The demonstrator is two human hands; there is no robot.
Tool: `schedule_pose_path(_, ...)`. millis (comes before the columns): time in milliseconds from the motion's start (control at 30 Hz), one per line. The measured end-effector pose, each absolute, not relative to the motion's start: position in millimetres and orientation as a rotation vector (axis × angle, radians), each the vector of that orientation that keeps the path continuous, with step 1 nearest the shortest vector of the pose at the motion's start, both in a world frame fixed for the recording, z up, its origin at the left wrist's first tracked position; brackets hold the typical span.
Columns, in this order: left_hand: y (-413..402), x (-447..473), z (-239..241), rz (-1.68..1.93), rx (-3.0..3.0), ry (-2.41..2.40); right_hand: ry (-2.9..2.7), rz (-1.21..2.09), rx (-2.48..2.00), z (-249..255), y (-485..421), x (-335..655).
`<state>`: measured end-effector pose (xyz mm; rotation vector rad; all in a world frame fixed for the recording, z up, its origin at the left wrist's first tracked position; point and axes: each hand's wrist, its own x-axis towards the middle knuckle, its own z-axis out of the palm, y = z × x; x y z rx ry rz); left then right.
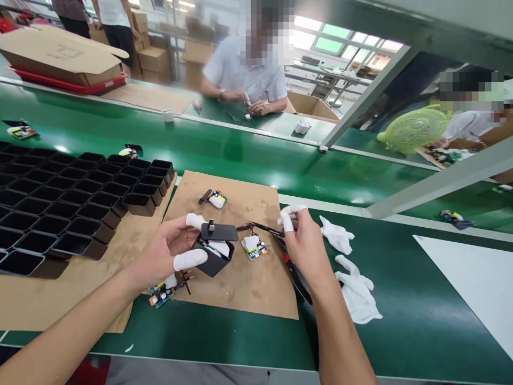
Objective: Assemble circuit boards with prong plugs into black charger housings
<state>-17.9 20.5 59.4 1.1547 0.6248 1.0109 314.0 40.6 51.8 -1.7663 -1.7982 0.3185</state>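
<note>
My left hand [176,248], white cots on its fingers, grips a black plastic charger case [214,262]. A circuit board with white filler sits partly inside it, and a black end cap with metal plug pins [220,231] lies tilted over the opening. My right hand [302,235], also with finger cots, is closed on black tweezers [264,229] whose tips point left. Under the tweezers lies a loose circuit board [253,246]. Pliers with red and black handles [294,272] rest beside my right wrist. Another board [162,291] lies below my left hand.
Rows of open black cases [88,198] stand at left. A further board [216,199] lies on the cardboard sheet [260,299]. White gloves [356,291] are at right. Across the green conveyor [240,144], a person [250,80] works; a green fan [417,128] stands right of a metal post.
</note>
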Motion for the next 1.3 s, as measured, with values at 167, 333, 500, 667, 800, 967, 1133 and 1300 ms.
schedule_pose_path(167,20.4,-17.9,53.6,1.014,1.169,0.706,-1.839,0.400,-1.752,59.4,33.2,305.5)
schedule_pose_path(333,21.9,-19.9,49.8,1.048,1.203,0.766,-1.943,0.537,-1.758,59.9,28.7,300.1)
schedule_pose_path(500,23.9,-20.8,50.2,1.069,1.204,0.789,-1.848,0.414,-1.742,73.9,23.5,307.1)
schedule_pose_path(667,23.2,-19.4,48.5,1.073,1.180,0.763,-1.819,0.720,-1.326,102.8,-1.7,295.7)
schedule_pose_path(800,21.4,-18.4,45.5,1.046,1.201,0.788,-1.872,0.742,-1.159,108.9,-19.5,276.3)
schedule_pose_path(967,19.9,-17.8,42.5,1.089,1.230,0.823,-1.890,0.674,-1.139,100.4,-18.8,266.7)
schedule_pose_path(1133,19.1,-16.5,40.4,1.098,1.217,0.797,-1.911,0.618,-1.149,101.3,-15.8,267.1)
schedule_pose_path(1300,18.8,-16.0,41.8,1.121,1.204,0.753,-1.957,0.589,-1.135,102.6,-16.5,263.3)
